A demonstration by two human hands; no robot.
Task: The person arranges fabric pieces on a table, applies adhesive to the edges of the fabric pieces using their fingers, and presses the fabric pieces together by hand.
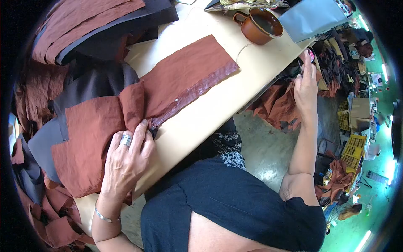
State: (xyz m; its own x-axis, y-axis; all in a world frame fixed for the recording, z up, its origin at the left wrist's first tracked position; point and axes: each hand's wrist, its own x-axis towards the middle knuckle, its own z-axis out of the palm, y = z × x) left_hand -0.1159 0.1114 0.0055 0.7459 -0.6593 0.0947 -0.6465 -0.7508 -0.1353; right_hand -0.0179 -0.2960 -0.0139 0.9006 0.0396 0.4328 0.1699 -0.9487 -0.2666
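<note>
A reddish-brown cloth piece (189, 75) lies across the pale table, with a shiny, wet-looking strip along its lower edge. My left hand (130, 153), wearing a ring and a bracelet, pinches this cloth at the near end of the strip. Beside these fingers, a folded brown cloth with dark backing (88, 134) hangs over the table's left side. Out past the right edge of the table is my right hand (306, 84), its fingers bent around something dark and thin that I cannot make out. A small pink item (311, 55) shows by its fingertips.
A brown glazed mug (262, 27) stands at the table's far side, near a grey-blue flat sheet (312, 19). Stacked brown and dark cloth (92, 25) fills the upper left. More brown cloth (277, 103) hangs below the table edge. Yellow crates (352, 151) and other people are farther right.
</note>
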